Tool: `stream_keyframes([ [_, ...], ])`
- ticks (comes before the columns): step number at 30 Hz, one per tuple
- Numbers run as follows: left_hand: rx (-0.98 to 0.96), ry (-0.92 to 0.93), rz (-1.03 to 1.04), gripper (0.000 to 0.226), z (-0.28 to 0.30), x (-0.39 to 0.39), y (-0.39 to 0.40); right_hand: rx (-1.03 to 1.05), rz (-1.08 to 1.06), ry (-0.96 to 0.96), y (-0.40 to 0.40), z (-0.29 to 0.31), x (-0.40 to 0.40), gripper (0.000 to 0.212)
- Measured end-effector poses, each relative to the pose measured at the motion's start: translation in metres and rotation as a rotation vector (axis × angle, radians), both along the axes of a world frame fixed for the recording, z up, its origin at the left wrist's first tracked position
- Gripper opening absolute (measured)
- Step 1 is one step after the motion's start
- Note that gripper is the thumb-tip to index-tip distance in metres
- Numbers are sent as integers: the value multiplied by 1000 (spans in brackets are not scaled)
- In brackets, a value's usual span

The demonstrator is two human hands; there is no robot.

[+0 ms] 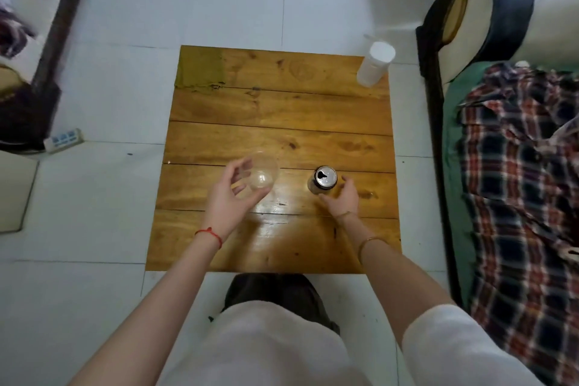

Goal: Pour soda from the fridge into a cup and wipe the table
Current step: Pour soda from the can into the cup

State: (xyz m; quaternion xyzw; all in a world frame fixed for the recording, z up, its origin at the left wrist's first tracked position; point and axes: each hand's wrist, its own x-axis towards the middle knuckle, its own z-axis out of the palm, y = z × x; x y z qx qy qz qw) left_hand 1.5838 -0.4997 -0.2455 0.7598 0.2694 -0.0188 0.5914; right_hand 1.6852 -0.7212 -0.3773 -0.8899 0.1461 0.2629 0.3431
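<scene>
A clear plastic cup (pixel 262 175) is above the near left part of the wooden table (pixel 282 110), and my left hand (pixel 230 197) is wrapped around its side. An opened soda can (pixel 324 180) stands upright on the table to the right of the cup. My right hand (pixel 343 199) curls around the can's near right side, fingers touching or very close to it. A green cloth (pixel 200 67) lies flat on the far left corner of the table.
A white cylindrical container (pixel 374 64) stands at the table's far right corner. A bed with a plaid blanket (pixel 517 182) runs along the right. A power strip (pixel 64 139) lies on the white tiled floor at left. My knees are at the table's near edge.
</scene>
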Motion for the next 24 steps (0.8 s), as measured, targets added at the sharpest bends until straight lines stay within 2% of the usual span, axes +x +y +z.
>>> stream_keyframes([
  [7,-17,28,41,71,-40,-3,-12,65,-25,-151,6,-52,2,78],
  [10,-12,33,40,76,-49,-4,-13,70,-39,-188,8,-64,1,77],
  [13,-2,37,31,72,-52,-4,-13,76,-55,-203,7,-67,1,76],
  [19,3,2,40,64,-34,-4,-11,153,-65,-250,4,-38,-3,69],
  [24,37,-22,6,65,2,-6,-11,285,-50,-328,3,28,-9,63],
])
